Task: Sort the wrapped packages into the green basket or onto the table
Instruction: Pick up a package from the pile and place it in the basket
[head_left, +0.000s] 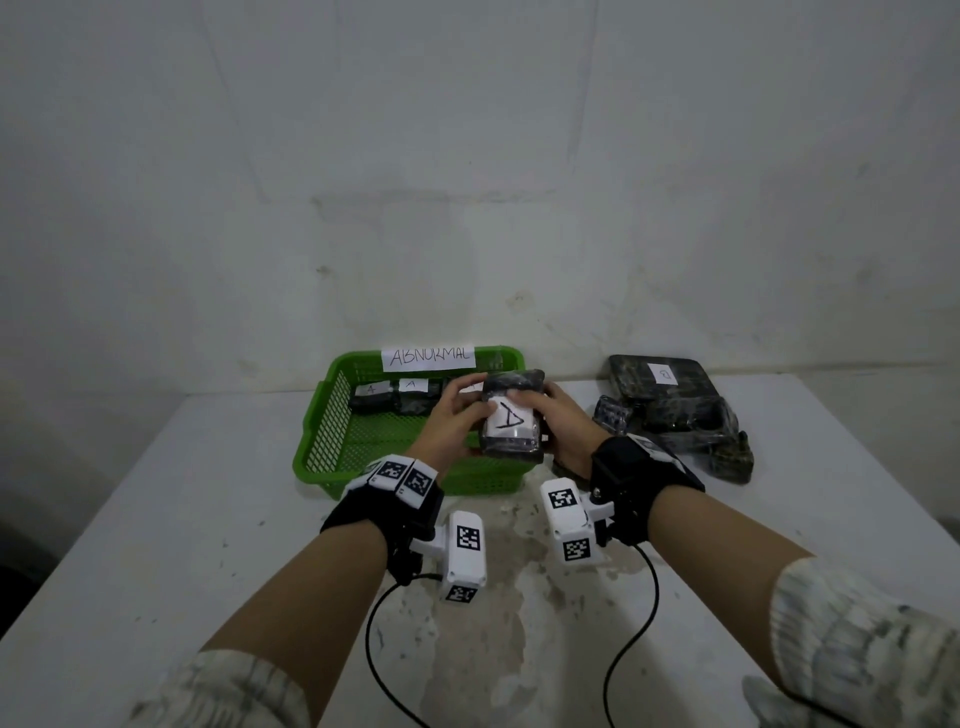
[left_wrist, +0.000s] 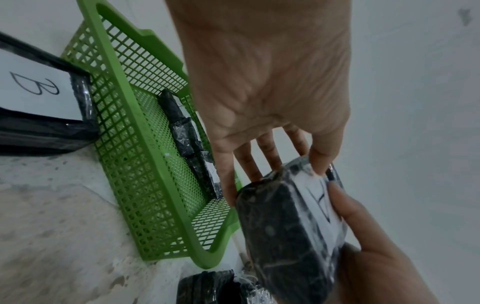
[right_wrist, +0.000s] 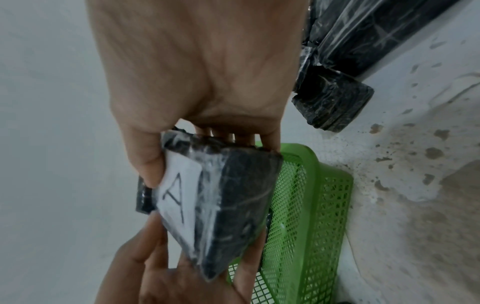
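Both hands hold one black wrapped package (head_left: 511, 418) with a white label marked "A", just above the right front part of the green basket (head_left: 324, 421). My left hand (head_left: 470, 402) grips its left side, thumb on the label. My right hand (head_left: 540, 410) grips the right side, thumb on top. In the left wrist view the left hand (left_wrist: 288, 162) pinches the package (left_wrist: 280, 226). The right wrist view shows the right hand (right_wrist: 207, 148) holding the package (right_wrist: 233, 195) over the basket (right_wrist: 315, 185). Other labelled packages (head_left: 410, 397) lie along the basket's far wall.
A paper sign reading "ABNORMAL" (head_left: 428, 357) hangs on the basket's back rim. A pile of black wrapped packages (head_left: 675, 410), one marked "B", lies on the white stained table (head_left: 208, 519) right of the basket, against the wall. Wrist camera cables trail near the front edge.
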